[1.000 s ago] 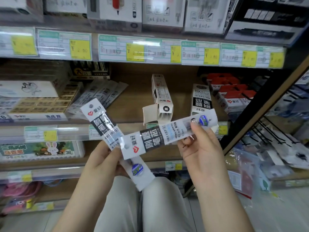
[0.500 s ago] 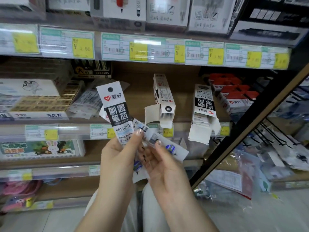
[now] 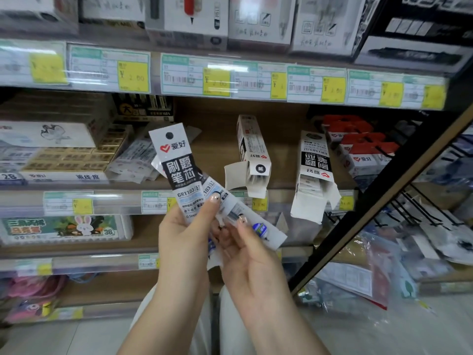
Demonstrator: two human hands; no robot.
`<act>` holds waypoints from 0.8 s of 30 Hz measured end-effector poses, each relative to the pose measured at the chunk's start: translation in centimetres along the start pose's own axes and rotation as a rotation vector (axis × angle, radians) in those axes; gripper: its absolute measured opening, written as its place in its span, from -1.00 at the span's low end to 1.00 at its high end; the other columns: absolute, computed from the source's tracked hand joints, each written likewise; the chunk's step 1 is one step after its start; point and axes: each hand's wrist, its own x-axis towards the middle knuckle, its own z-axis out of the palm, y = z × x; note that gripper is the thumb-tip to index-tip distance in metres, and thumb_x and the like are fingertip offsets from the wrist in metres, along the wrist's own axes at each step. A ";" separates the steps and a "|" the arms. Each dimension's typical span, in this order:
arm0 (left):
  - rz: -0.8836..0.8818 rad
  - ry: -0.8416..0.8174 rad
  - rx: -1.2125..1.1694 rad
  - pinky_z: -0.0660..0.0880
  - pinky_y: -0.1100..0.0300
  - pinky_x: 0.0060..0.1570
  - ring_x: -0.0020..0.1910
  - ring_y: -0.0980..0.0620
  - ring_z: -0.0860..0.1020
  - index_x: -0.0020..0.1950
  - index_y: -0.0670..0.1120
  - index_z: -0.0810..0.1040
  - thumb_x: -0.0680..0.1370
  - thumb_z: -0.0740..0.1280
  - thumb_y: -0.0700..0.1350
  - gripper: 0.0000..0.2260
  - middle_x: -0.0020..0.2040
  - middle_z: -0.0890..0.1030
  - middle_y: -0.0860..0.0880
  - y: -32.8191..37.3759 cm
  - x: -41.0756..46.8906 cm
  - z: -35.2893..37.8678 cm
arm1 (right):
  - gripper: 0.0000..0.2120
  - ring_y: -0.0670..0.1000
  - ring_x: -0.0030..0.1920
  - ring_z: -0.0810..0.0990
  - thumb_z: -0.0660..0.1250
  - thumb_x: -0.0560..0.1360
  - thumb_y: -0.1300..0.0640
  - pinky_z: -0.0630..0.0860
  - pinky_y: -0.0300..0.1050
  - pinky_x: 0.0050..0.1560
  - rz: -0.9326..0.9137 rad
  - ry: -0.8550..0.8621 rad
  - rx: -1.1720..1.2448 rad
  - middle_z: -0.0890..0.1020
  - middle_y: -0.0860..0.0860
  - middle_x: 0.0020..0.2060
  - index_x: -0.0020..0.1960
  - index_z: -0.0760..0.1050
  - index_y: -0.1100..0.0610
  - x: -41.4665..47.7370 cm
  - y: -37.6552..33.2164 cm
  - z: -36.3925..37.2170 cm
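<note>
Upright white-and-black plastic refill packet (image 3: 179, 170): pinched in left hand (image 3: 184, 239) fingers, before the wooden shelf (image 3: 220, 139) front edge. Slanted matching packet (image 3: 263, 230): pinched in right hand (image 3: 248, 257) fingers. Step, likely: stacking; next, squaring edges.

Upright refill pack (image 3: 179, 170): glossy clear plastic sleeve over printed card.
Tilted refill pack (image 3: 258, 230), at its 4 o'clock: the same shiny film.
Open box (image 3: 252, 155), 1 o'clock: matt white cardboard.
Shelf board (image 3: 217, 129): matt brown, wood-grain look.
Price strip (image 3: 230, 80), 12 o'clock: clear glossy plastic over paper labels.
Bags (image 3: 358, 278), 4 o'clock: crinkled clear plastic film.
</note>
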 end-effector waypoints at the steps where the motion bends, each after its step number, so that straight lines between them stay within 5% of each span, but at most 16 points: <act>1: -0.008 0.012 0.000 0.53 0.03 -0.23 -0.34 -0.02 0.60 -0.25 -0.01 0.61 0.37 0.40 -0.09 -0.99 -0.33 0.65 -0.06 0.1 0.1 0.0 | -0.59 -0.01 -0.27 0.67 0.33 0.31 0.20 0.60 -0.18 -0.26 0.033 -0.008 -0.012 0.68 0.15 -0.20 0.14 0.52 0.30 -0.1 0.1 -0.1; 5: 0.051 0.049 0.048 0.44 0.29 -0.49 -0.53 0.14 0.50 -0.30 -0.01 0.54 0.51 0.33 -0.19 -0.81 -0.49 0.54 0.04 0.8 1.1 -0.8 | -0.61 -0.01 -0.29 0.63 0.53 0.22 0.04 0.57 -0.09 -0.10 0.083 -0.037 -0.114 0.68 0.15 -0.18 -0.01 0.63 0.20 -0.4 -0.4 -1.2; 8: 0.060 -0.019 0.187 0.34 0.36 -0.57 -0.59 0.18 0.39 -0.36 0.00 0.57 0.50 0.34 -0.20 -0.76 -0.53 0.49 0.04 1.8 2.0 -2.1 | -0.96 -0.10 -0.26 0.63 0.49 0.30 0.15 0.52 -0.21 -0.08 -0.127 -0.040 -0.629 0.69 -0.01 -0.29 -0.31 0.66 0.04 -0.8 -2.5 -1.8; 12: -0.016 -0.221 0.313 0.42 0.22 -0.44 -0.50 0.03 0.44 -0.34 -0.01 0.62 0.48 0.33 -0.13 -0.80 -0.49 0.53 -0.05 2.1 1.9 -2.1 | -0.88 -0.17 -0.37 0.47 0.41 0.34 0.15 0.39 -0.35 -0.30 -0.262 -0.262 -1.152 0.54 -0.07 -0.44 -0.34 0.55 0.15 -0.9 -3.5 -1.8; 18: -0.155 -0.131 0.154 0.52 0.18 -0.46 -0.48 0.03 0.53 -0.12 -0.13 0.62 0.61 0.17 -0.12 -0.74 -0.35 0.62 -0.08 1.6 1.6 -1.3 | -0.91 -0.12 -0.31 0.55 0.37 0.35 0.14 0.47 -0.24 -0.23 -0.384 -0.157 -0.948 0.62 -0.04 -0.38 -0.32 0.61 0.04 -0.1 -4.2 -2.2; 24: -0.253 -0.191 0.042 0.60 -0.02 -0.20 -0.25 -0.10 0.66 -0.11 -0.22 0.64 0.58 0.20 -0.14 -0.74 -0.18 0.69 -0.22 1.2 0.6 -0.8 | -0.90 -0.16 -0.39 0.47 0.37 0.30 0.11 0.43 -0.27 -0.29 -0.249 -0.263 -1.075 0.56 -0.08 -0.43 -0.36 0.60 -0.04 0.4 -3.4 -2.3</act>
